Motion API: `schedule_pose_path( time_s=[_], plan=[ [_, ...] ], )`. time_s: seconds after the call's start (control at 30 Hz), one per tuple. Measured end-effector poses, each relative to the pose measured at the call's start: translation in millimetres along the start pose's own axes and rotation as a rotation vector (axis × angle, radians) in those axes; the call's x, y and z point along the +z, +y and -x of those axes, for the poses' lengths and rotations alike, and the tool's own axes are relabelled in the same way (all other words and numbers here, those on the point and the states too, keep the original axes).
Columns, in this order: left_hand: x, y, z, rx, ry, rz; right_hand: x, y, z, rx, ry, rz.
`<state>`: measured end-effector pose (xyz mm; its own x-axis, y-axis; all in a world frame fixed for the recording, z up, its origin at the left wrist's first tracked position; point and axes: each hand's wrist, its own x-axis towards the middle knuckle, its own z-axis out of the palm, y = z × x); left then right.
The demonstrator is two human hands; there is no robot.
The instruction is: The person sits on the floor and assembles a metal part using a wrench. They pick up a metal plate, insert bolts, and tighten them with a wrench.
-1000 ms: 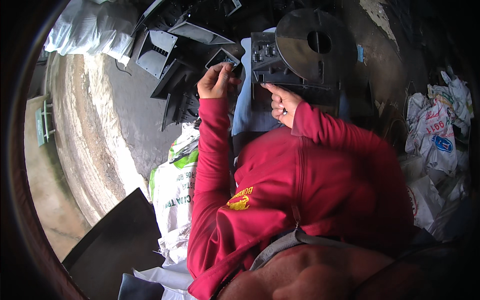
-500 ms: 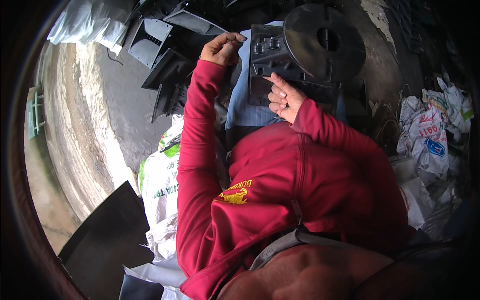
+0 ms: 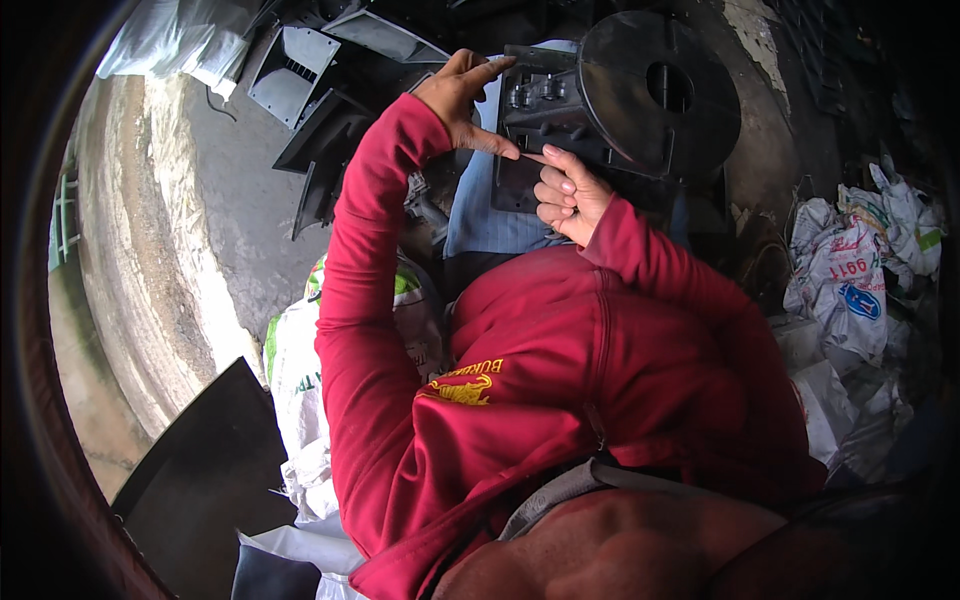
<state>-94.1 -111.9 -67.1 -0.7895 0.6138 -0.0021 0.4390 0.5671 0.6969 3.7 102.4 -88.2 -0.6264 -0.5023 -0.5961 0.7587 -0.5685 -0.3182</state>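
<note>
"One black plastic moulding [image 3: 555, 127] with a round disc [image 3: 630, 90]: where is it?"

"Ahead of the red jacket [image 3: 540, 350], over blue cloth [image 3: 475, 205]. The disc, pierced by a dark opening, sits at its right, and small raised fittings stand at its left."

"How are the hands placed?"

"The left hand [image 3: 460, 100] spans the moulding's left edge, its grip wide: forefinger near the upper corner, thumb near the lower. The right hand [image 3: 575, 197] extends its forefinger close to that thumb, other fingers curled; whether its grip holds anything, one cannot tell."

"And farther out?"

"Leftward, a pale slotted panel [image 3: 292, 75] and dark pieces [image 3: 322, 132] by the grey floor [image 3: 235, 150]; below them, a white sack [image 3: 295, 345] beside the left sleeve [image 3: 365, 250]. Well to the right, more white sacks [image 3: 840, 265]."
</note>
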Motion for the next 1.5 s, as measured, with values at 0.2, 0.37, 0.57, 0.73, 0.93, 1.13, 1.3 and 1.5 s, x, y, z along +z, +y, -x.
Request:
schedule_pose_path(
  time_s=[0.2, 0.37, 0.57, 0.73, 0.93, 1.13, 1.3, 1.5],
  plan=[
    [2, 5, -17, 0.036, -0.096, -0.361, 5, -5, 0, 0.045, 0.024, -0.031],
    [4, 5, -13, 0.104, -0.022, -0.407, -2, -4, -4, 0.028, 0.0, 0.016],
    [8, 1, -15, 0.174, 0.039, -0.36, 1, -5, -4, 0.039, 0.02, 0.033],
    [9, -1, -10, 0.165, 0.058, -0.275, -1, -4, -7, 0.046, -0.027, 0.022],
    [9, 0, -11, 0.153, 0.054, -0.265, -2, -3, -7, 0.032, -0.011, 0.019],
    [8, 1, -12, 0.191, 0.068, -0.323, -3, -4, -7, 0.034, -0.029, 0.016],
    [10, 0, -12, 0.179, 0.075, -0.326, -4, -4, -7, 0.019, 0.003, 0.011],
    [9, 4, -11, 0.182, 0.084, -0.344, -3, -3, -6, 0.022, 0.004, -0.016]
  ],
)
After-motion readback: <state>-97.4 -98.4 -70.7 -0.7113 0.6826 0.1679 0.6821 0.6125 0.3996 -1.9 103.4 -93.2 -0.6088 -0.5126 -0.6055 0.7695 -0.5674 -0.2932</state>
